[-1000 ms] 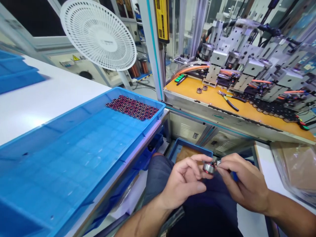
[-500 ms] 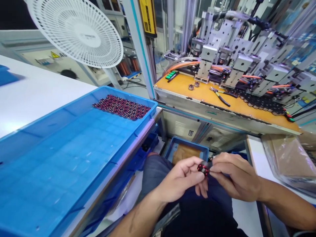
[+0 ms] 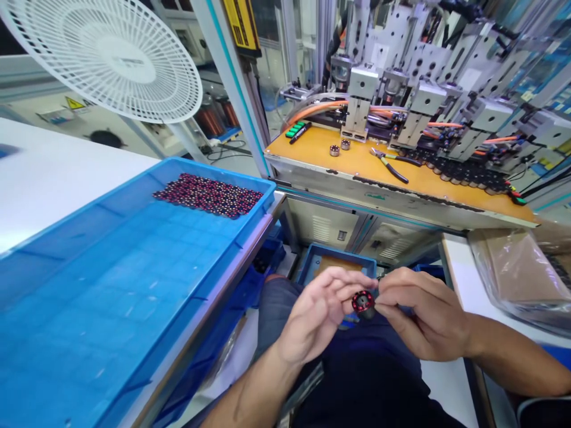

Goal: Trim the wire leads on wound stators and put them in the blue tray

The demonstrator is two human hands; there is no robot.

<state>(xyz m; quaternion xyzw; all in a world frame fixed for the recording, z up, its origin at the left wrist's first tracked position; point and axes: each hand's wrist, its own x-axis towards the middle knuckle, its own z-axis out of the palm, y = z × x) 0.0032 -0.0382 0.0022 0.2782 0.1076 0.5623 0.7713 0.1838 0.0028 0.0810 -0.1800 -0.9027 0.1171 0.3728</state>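
A small round motor stator (image 3: pixel 363 302), black with red coil windings around its ring, is between my two hands above my lap. My left hand (image 3: pixel 312 315) is open beside it, thumb lifted away and fingers stretched out along its left and far side, close to or touching it. At the stator's right edge, the thumb and fingertips of my right hand (image 3: pixel 419 312) are pinched together on it. The fingers hide part of that edge, and any wire there is too small to make out.
Left stands a big blue tray (image 3: pixel 134 285) with many stators (image 3: pixel 209 195) at its far end. A machine bench (image 3: pixel 307 139) ahead bears pliers (image 3: pixel 390 166), two loose round parts and a dark row of parts. A fan (image 3: pixel 129 59) stands far left; plastic-wrapped cardboard (image 3: pixel 513 267) lies right.
My left thumb has lifted off the stator and the left fingers have opened. The stator's face has turned more toward me. The view has shifted slightly.
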